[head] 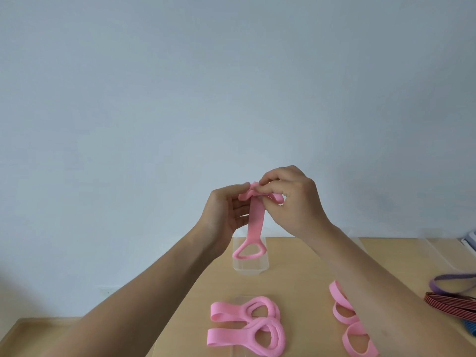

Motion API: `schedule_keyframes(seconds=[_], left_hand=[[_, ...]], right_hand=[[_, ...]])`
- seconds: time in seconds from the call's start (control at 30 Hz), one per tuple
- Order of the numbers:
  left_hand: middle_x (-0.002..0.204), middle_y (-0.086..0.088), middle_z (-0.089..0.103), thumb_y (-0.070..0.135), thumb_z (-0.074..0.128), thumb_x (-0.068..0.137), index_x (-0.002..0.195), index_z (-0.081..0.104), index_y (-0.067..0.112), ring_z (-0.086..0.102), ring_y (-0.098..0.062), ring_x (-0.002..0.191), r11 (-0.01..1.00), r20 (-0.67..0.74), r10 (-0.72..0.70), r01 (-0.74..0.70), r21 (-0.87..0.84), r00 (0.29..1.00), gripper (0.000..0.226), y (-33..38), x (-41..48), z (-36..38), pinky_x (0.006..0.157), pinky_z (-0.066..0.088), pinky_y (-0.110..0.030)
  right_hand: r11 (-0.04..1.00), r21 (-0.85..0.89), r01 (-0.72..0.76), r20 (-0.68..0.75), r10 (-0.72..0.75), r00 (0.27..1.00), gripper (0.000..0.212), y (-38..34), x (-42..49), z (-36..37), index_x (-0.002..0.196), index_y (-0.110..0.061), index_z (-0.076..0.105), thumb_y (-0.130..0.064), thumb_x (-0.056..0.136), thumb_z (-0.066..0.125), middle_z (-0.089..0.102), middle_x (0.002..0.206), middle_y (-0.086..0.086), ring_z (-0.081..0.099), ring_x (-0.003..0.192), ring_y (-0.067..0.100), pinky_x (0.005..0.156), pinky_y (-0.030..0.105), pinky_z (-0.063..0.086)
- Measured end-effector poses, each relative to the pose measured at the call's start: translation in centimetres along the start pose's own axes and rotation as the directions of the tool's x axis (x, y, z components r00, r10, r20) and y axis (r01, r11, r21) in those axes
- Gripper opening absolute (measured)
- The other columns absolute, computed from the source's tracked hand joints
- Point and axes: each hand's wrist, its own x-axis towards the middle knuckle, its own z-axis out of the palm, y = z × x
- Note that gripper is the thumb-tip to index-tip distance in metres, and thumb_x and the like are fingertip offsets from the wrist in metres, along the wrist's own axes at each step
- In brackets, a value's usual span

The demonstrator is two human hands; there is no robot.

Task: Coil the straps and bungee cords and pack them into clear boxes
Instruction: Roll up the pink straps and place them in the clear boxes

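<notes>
Left hand (226, 215) pinches the pink strap (255, 222) at its bunched top; right hand (296, 202) grips the same bunch. Below the grip the strap hangs, its loop seen against a box (251, 269). Far lower right lie cords (450, 304).

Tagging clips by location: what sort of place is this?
Likely a plain indoor room with a work table: bare pale wall, wooden tabletop, a clear box and loose pink straps laid out.

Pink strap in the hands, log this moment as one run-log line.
left hand: holds pink strap top | right hand: pinches folded top | loop end: hangs free near clear box | packed: not yet
</notes>
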Motion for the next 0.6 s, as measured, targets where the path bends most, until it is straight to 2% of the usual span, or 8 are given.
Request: schedule_keyframes(seconds=[0.13,0.2,0.27,0.37,0.47,0.53,0.6], left_hand=[[0.100,-0.015,0.073,0.017,0.059,0.093,0.095,0.079,0.002,0.066,-0.027,0.094,0.997,0.035,0.019,-0.021,0.071,0.999,0.024,0.1,0.0,0.0,0.105,0.050,-0.052],[0.097,-0.012,0.070,0.015,0.058,0.093,0.094,0.078,0.004,0.067,-0.025,0.090,0.996,0.031,0.018,-0.020,0.091,0.999,0.023,0.1,0.1,0.1,0.101,0.052,-0.050],[0.092,-0.011,0.064,0.016,0.059,0.089,0.100,0.074,-0.003,0.066,-0.022,0.086,0.986,0.039,0.048,-0.054,0.156,0.998,0.026,0.0,0.2,0.0,0.092,0.053,-0.045],[0.091,-0.012,0.060,0.021,0.061,0.079,0.102,0.076,0.001,0.067,-0.023,0.090,0.968,0.070,0.097,-0.110,0.227,0.993,0.034,-0.1,0.3,-0.1,0.092,0.055,-0.044],[0.096,-0.011,0.071,0.019,0.058,0.077,0.107,0.079,0.012,0.068,-0.019,0.091,0.956,0.073,0.121,-0.136,0.259,0.990,0.038,-0.1,0.4,-0.1,0.093,0.055,-0.041],[0.098,-0.004,0.077,0.021,0.062,0.073,0.122,0.072,0.018,0.071,-0.020,0.096,0.962,0.033,0.116,-0.120,0.244,0.993,0.051,-0.1,0.7,-0.1,0.093,0.057,-0.038],[0.104,-0.003,0.078,0.025,0.069,0.069,0.129,0.063,0.022,0.074,-0.020,0.100,0.970,-0.010,0.102,-0.098,0.222,0.995,0.060,-0.2,1.0,-0.2,0.092,0.059,-0.037]], right_hand=[[0.999,0.032,0.003,-0.017,-0.003,1.000,0.016,-0.5,-0.1,-0.1,0.083,-0.015,0.081,-0.001,0.084,0.073,0.071,0.085,-0.005,0.060,0.085,0.019,0.076,0.022,0.047],[0.999,0.041,-0.012,-0.017,0.012,1.000,0.018,-0.5,0.1,-0.4,0.083,-0.016,0.080,-0.001,0.080,0.070,0.072,0.084,-0.008,0.061,0.086,0.016,0.077,0.022,0.048],[0.998,0.044,-0.045,-0.011,0.046,0.999,0.016,-0.4,0.3,-0.7,0.085,-0.017,0.077,-0.004,0.080,0.069,0.072,0.081,-0.012,0.061,0.085,0.014,0.075,0.023,0.049],[0.987,0.079,-0.137,0.011,0.137,0.991,0.021,-0.4,0.4,-0.9,0.093,-0.018,0.075,-0.002,0.080,0.075,0.072,0.082,-0.015,0.061,0.087,0.012,0.072,0.018,0.047],[0.963,0.071,-0.258,0.136,0.247,0.959,0.023,-0.1,0.5,-0.8,0.104,-0.023,0.073,-0.012,0.083,0.076,0.068,0.095,-0.013,0.058,0.094,0.011,0.074,0.018,0.047],[0.947,0.022,-0.319,0.225,0.307,0.925,0.023,0.4,0.5,-0.7,0.109,-0.024,0.073,-0.020,0.087,0.072,0.061,0.105,-0.009,0.057,0.095,0.011,0.078,0.023,0.047],[0.944,-0.017,-0.329,0.302,0.318,0.899,0.016,0.9,0.5,-0.7,0.105,-0.026,0.073,-0.025,0.090,0.068,0.060,0.104,-0.009,0.057,0.095,0.010,0.080,0.027,0.048]])
